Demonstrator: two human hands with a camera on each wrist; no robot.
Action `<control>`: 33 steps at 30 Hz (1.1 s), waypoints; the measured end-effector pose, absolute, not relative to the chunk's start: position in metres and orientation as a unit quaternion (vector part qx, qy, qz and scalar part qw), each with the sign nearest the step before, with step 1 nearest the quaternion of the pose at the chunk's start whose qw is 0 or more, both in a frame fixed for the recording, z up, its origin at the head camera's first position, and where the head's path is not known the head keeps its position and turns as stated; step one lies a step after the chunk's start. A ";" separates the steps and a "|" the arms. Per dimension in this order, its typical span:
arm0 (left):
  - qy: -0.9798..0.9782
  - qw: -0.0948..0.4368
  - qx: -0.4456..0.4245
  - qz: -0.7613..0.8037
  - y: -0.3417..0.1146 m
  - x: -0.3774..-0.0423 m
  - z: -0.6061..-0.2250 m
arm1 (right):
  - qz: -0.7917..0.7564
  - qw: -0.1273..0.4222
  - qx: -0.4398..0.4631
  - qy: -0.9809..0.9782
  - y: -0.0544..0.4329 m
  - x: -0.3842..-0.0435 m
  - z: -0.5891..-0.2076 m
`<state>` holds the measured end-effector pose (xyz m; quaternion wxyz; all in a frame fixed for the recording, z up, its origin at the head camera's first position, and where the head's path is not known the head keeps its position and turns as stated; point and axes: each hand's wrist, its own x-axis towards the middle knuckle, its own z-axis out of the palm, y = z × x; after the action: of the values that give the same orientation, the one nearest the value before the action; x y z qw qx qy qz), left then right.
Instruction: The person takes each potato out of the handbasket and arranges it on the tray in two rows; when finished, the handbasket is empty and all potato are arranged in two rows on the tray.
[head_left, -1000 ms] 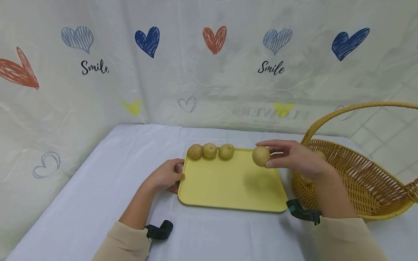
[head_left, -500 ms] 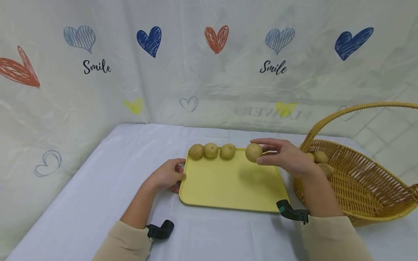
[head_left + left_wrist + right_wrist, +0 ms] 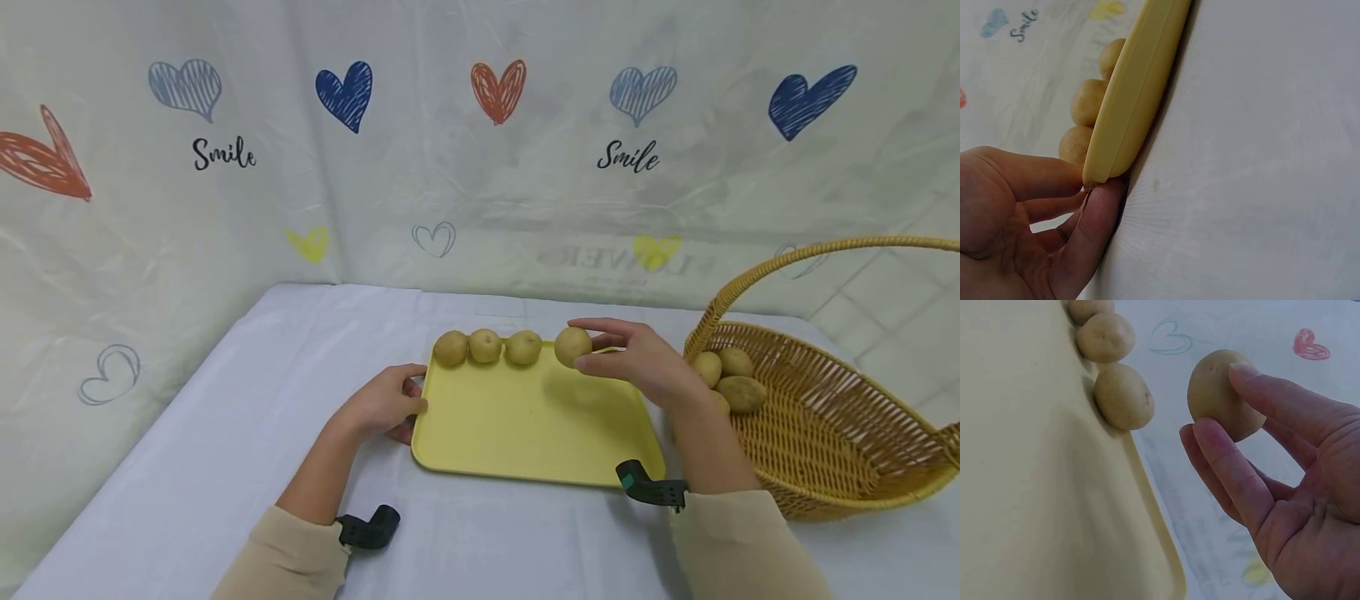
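Between thumb and fingers, my right hand [image 3: 647, 363] pinches a round potato [image 3: 573, 347], held above the far right part of a yellow tray [image 3: 517, 425]. In the right wrist view that potato [image 3: 1219, 394] hangs apart from the others. Three potatoes [image 3: 485, 346] stand in a row along the tray's far edge, from its left corner. My left hand [image 3: 384, 403] grips the tray's left rim; the left wrist view has thumb and fingers on either side of the rim [image 3: 1100, 172].
To the right stands a wicker basket [image 3: 832, 433] with a tall handle [image 3: 780, 271]; several potatoes [image 3: 741, 393] lie at its left end. A white cloth [image 3: 225, 450] covers the table. Behind it hangs a printed curtain [image 3: 420, 183] with hearts.
My right hand has carried the potato leftward and slightly away, closer to the row. More potatoes in the basket have come into sight. My left hand stays on the tray.
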<state>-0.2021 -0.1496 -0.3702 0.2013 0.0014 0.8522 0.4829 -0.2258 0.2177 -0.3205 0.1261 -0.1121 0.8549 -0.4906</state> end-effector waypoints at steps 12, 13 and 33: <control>0.852 0.204 -0.001 0.483 -0.149 -0.204 -0.371 | -0.518 0.139 -0.040 0.843 0.202 -0.238 -0.335; 0.852 0.204 -0.002 0.483 -0.149 -0.204 -0.371 | -0.519 0.139 -0.035 0.842 0.201 -0.239 -0.337; 0.853 0.202 -0.004 0.481 -0.149 -0.203 -0.372 | -0.444 0.117 0.026 0.888 0.190 -0.252 -0.350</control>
<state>-0.2028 -0.1492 -0.3716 0.2015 -0.0039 0.8530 0.4814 -0.2517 0.1904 -0.3502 0.1167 0.0262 0.8880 -0.4440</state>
